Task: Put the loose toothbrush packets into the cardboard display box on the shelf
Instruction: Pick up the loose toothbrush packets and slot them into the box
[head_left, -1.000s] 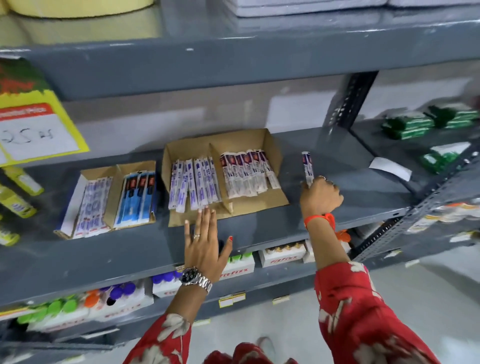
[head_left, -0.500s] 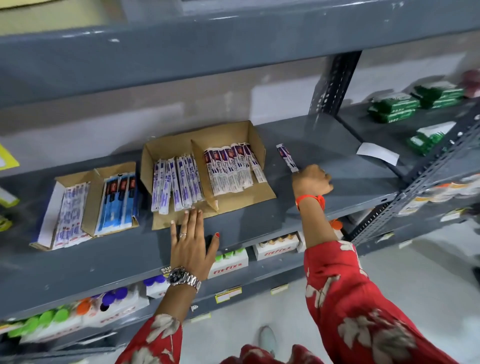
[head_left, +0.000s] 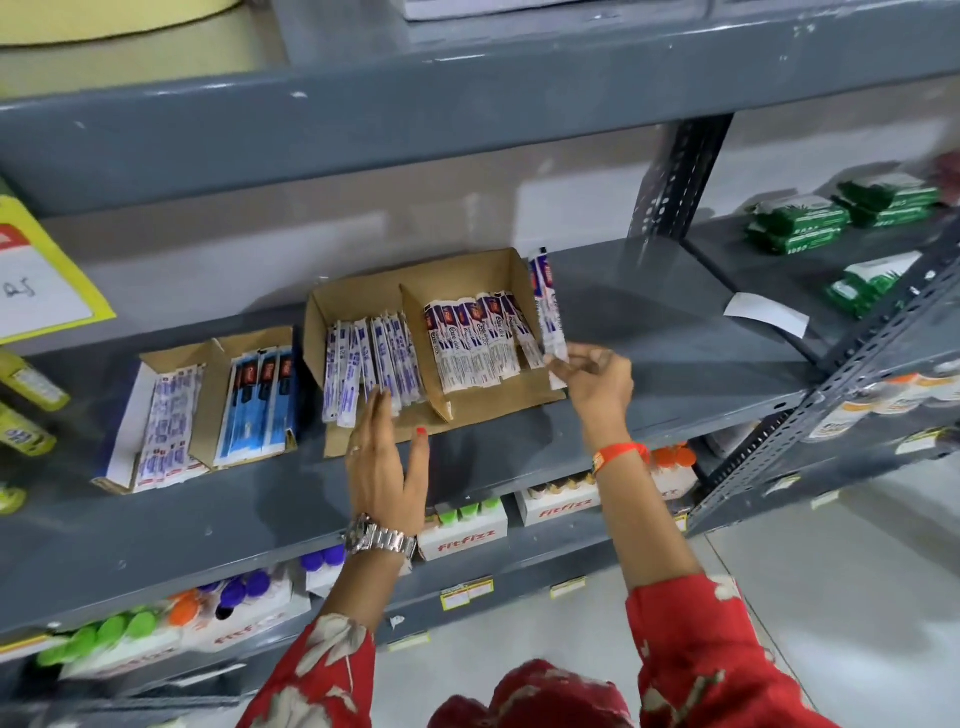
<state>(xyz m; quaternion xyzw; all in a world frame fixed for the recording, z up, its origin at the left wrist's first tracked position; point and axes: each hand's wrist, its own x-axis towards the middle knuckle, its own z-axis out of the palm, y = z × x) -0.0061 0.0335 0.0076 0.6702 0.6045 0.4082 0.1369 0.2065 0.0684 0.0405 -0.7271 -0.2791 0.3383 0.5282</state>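
Observation:
A brown cardboard display box (head_left: 470, 275) with two compartments lies on the grey middle shelf (head_left: 649, 338). Both compartments hold rows of white-and-purple toothbrush packets (head_left: 472, 340). My right hand (head_left: 597, 382) pinches the lower end of one loose toothbrush packet (head_left: 548, 306), which stands nearly upright at the box's right wall. My left hand (head_left: 387, 467) is open with fingers together, its fingertips touching the packets in the left compartment at the box's front edge.
A second cardboard box (head_left: 208, 410) with blue and white packets lies to the left. A white paper slip (head_left: 766, 314) lies at the shelf's right. Green packs (head_left: 800, 223) sit on the neighbouring rack. Fitfizz boxes (head_left: 465, 535) fill the lower shelf; a yellow price sign (head_left: 41, 286) hangs left.
My right hand has lifted the loose packet off the shelf and carried it left to the box's right wall. My left hand has moved forward onto the box's front edge.

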